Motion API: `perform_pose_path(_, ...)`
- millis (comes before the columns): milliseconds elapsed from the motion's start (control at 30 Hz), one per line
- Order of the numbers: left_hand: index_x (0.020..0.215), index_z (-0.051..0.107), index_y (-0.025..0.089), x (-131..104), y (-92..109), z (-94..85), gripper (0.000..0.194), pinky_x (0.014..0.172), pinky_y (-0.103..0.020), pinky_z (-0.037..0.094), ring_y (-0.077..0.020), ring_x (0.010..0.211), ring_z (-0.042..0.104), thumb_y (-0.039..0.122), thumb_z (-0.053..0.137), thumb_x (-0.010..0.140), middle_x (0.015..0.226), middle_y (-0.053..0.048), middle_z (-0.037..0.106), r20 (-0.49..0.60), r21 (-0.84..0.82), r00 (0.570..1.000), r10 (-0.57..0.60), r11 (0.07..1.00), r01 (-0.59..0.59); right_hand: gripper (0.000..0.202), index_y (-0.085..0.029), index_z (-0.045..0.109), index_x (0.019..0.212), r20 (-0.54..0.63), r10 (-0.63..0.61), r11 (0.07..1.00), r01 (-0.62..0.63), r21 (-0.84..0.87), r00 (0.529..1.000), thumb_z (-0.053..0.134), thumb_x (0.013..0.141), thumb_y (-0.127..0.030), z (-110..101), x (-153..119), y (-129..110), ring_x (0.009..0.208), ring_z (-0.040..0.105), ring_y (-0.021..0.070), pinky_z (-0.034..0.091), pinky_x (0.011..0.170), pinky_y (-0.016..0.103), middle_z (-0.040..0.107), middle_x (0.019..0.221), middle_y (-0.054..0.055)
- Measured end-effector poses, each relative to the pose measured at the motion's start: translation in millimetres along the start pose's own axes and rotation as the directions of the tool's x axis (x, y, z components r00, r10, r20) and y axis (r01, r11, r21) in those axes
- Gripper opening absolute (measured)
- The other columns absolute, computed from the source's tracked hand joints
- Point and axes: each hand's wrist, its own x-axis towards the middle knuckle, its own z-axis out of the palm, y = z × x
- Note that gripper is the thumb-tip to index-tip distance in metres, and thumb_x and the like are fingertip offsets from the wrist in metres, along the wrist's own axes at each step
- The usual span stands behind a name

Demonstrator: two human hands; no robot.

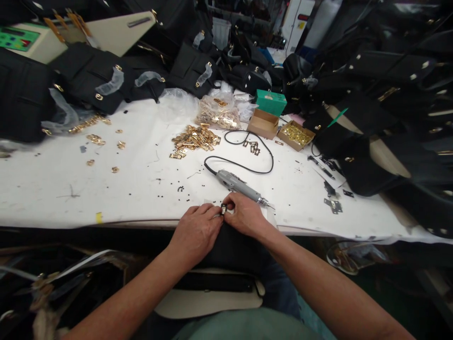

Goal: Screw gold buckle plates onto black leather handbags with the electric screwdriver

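A small metal fitting (224, 209) sits at the table's front edge, on black material (230, 245) that hangs down over my lap. My left hand (198, 227) presses on the black material, its fingers together and touching the fitting's left side. From the right, my right hand (244, 213) pinches the fitting between thumb and fingers. Just behind my right hand lies a grey electric screwdriver (239, 185), its tip pointing right and its black cord (273, 163) looped on the white table. What my left fingertips hold underneath is partly hidden.
Gold fittings (194, 140) lie heaped behind the screwdriver, near a plastic bag of more (217, 113). An open brown box (264, 123) and a box of gold screws (297, 135) stand at the back. Black bags (88, 75) line the rear and right (368, 156).
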Motion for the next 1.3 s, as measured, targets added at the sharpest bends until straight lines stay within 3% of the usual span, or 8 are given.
perform_pose_path(233, 0.112, 0.069, 0.022, -8, -1, 1.4, 0.020, 0.094, -0.045, 0.047, -0.0274, 0.120, 0.058, 0.022, 0.057, 0.096, 0.122, -0.006, 0.071, -0.019, -0.008, 1.000, 0.013, 1.000, -0.013, 0.016, -0.023, 0.070, 0.093, 0.136, -0.009, 0.996, -0.003, 0.085, 0.991, 0.068, 0.077, -0.024, -11, 6, 2, 0.071, 0.060, 0.0153, 0.039, 0.061, 0.026, 0.071, 0.084, -0.001)
perform_pose_path(367, 0.114, 0.070, 0.020, -14, -3, 9.4, 0.022, 0.099, -0.046, 0.047, -0.0272, 0.123, 0.058, 0.022, 0.058, 0.095, 0.123, -0.005, 0.072, -0.063, -0.044, 0.998, 0.005, 0.999, -0.008, 0.020, -0.021, 0.070, 0.092, 0.116, 0.017, 0.999, -0.022, 0.042, 0.993, 0.071, 0.078, -0.035, -10, 6, -1, 0.068, 0.058, 0.0154, 0.037, 0.060, 0.027, 0.070, 0.080, 0.000)
perform_pose_path(533, 0.111, 0.071, 0.021, -14, -3, 8.9, 0.020, 0.098, -0.046, 0.049, -0.0267, 0.120, 0.060, 0.021, 0.059, 0.095, 0.122, -0.003, 0.073, -0.066, -0.046, 0.998, -0.003, 0.999, 0.000, 0.021, -0.020, 0.070, 0.093, 0.091, 0.013, 1.000, -0.015, 0.023, 0.996, 0.072, 0.073, -0.027, -7, 6, -1, 0.070, 0.059, 0.0157, 0.039, 0.062, 0.028, 0.071, 0.081, 0.000)
perform_pose_path(733, 0.115, 0.069, 0.022, -8, 4, -2.7, 0.023, 0.096, -0.049, 0.049, -0.0284, 0.118, 0.060, 0.021, 0.059, 0.094, 0.121, -0.005, 0.072, -0.002, 0.006, 1.000, 0.001, 1.000, -0.001, 0.020, -0.019, 0.072, 0.094, 0.173, -0.057, 0.984, 0.027, 0.174, 0.983, 0.065, 0.075, -0.018, -10, 7, 8, 0.066, 0.058, 0.0141, 0.041, 0.062, 0.027, 0.069, 0.077, -0.001)
perform_pose_path(867, 0.109, 0.070, 0.021, -8, 5, -4.0, 0.020, 0.096, -0.047, 0.049, -0.0272, 0.115, 0.061, 0.020, 0.057, 0.094, 0.118, -0.006, 0.072, -0.007, -0.007, 1.000, -0.009, 1.000, 0.009, 0.019, -0.021, 0.072, 0.091, 0.073, -0.087, 0.986, 0.075, 0.146, 0.994, 0.067, 0.073, -0.019, -5, 6, 10, 0.067, 0.057, 0.0150, 0.041, 0.060, 0.027, 0.069, 0.078, 0.001)
perform_pose_path(1000, 0.117, 0.069, 0.021, -11, 2, 3.1, 0.027, 0.098, -0.047, 0.049, -0.0275, 0.117, 0.062, 0.017, 0.056, 0.093, 0.122, -0.006, 0.072, -0.092, 0.021, 0.996, 0.021, 1.000, -0.019, 0.030, -0.022, 0.073, 0.094, 0.041, -0.143, 0.976, 0.134, 0.171, 0.989, 0.066, 0.068, -0.009, -6, 0, 8, 0.068, 0.059, 0.0158, 0.044, 0.062, 0.027, 0.069, 0.082, 0.002)
perform_pose_path(1133, 0.117, 0.070, 0.022, -10, -3, 12.4, 0.030, 0.095, -0.046, 0.050, -0.0272, 0.113, 0.066, 0.016, 0.055, 0.091, 0.120, -0.003, 0.074, -0.176, 0.099, 0.983, 0.060, 0.994, -0.042, 0.034, -0.021, 0.074, 0.100, 0.026, -0.163, 0.951, 0.150, 0.271, 0.986, 0.065, 0.070, -0.009, -18, -11, 3, 0.068, 0.061, 0.0154, 0.048, 0.062, 0.026, 0.071, 0.090, 0.004)
perform_pose_path(1300, 0.112, 0.072, 0.024, -7, -7, 16.0, 0.028, 0.091, -0.044, 0.052, -0.0263, 0.108, 0.068, 0.019, 0.056, 0.089, 0.118, -0.001, 0.075, -0.233, 0.227, 0.962, 0.144, 0.970, -0.090, 0.021, -0.022, 0.077, 0.094, -0.131, -0.148, 0.926, 0.183, 0.330, 0.980, 0.066, 0.077, -0.018, -45, -7, 12, 0.073, 0.064, 0.0159, 0.049, 0.068, 0.026, 0.072, 0.087, 0.002)
